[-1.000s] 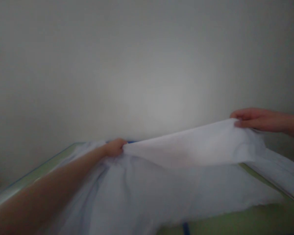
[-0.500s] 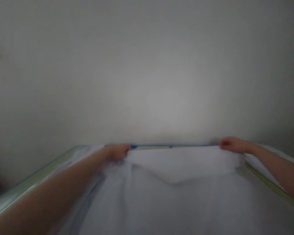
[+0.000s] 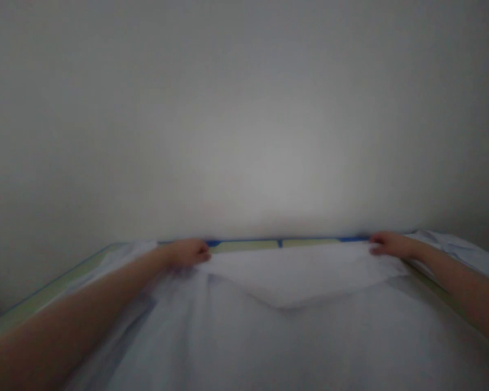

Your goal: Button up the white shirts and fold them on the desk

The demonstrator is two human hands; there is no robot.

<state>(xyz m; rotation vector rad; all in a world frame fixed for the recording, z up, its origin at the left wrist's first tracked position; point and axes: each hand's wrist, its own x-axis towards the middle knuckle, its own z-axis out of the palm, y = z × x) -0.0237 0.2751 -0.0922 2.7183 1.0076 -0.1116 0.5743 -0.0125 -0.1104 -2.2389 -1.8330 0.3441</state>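
A wide white cloth (image 3: pixel 269 342) is spread out before me, its far edge turned over into a flap that dips to a blunt point in the middle. My left hand (image 3: pixel 189 253) is closed on the left end of that folded edge. At the right end, my right hand (image 3: pixel 391 245) pinches the same edge between thumb and fingers. Between the two hands the edge runs nearly straight. The picture is dim and blurred, so whether the cloth is a garment or a sheet I cannot tell.
Under the cloth lies a pale green surface (image 3: pixel 71 282) with a blue border. A plain grey wall (image 3: pixel 244 119) rises right behind its far edge. More white cloth (image 3: pixel 452 247) lies bunched at the far right, beyond my right forearm.
My left hand has shifted slightly left and the right hand slightly right in the view. More of the green surface and blue border shows behind the folded edge.
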